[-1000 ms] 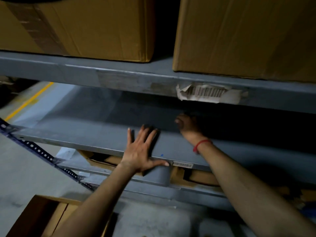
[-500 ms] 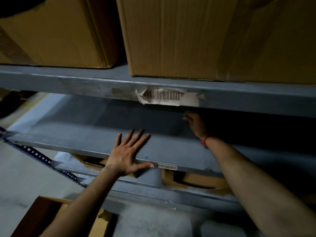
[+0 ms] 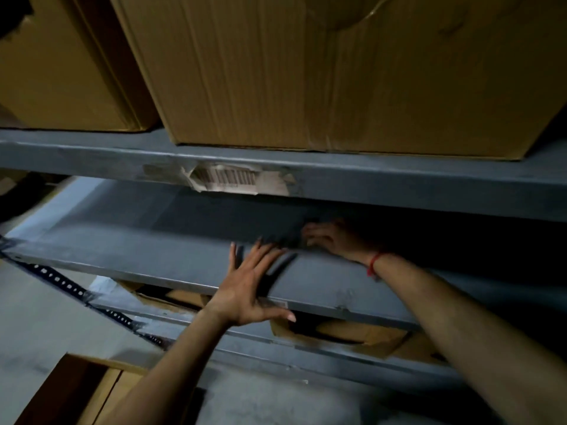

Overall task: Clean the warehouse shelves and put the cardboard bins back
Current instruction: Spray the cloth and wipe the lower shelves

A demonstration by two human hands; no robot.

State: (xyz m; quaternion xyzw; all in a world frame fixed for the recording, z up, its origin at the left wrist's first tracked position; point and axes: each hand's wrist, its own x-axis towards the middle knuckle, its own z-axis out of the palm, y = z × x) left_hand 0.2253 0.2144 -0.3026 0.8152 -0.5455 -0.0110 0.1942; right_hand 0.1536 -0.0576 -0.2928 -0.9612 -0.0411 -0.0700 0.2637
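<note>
The middle grey metal shelf lies bare in front of me. My left hand presses flat on its front edge, fingers spread and thumb over the lip. My right hand, with a red thread at the wrist, reaches deeper onto the same shelf in shadow. Its fingers are bent toward the surface, and whether it holds anything is too dark to tell. Two large cardboard bins stand on the shelf above. Another cardboard bin sits on the floor at lower left.
A torn barcode label hangs on the upper shelf's front beam. Below the middle shelf, cut cardboard bins sit on the lower shelf. A perforated blue brace runs diagonally at the left, over grey floor.
The view has swung left and closer. My right hand has slid left along the shelf toward my left hand. My left hand still presses on the front edge.
</note>
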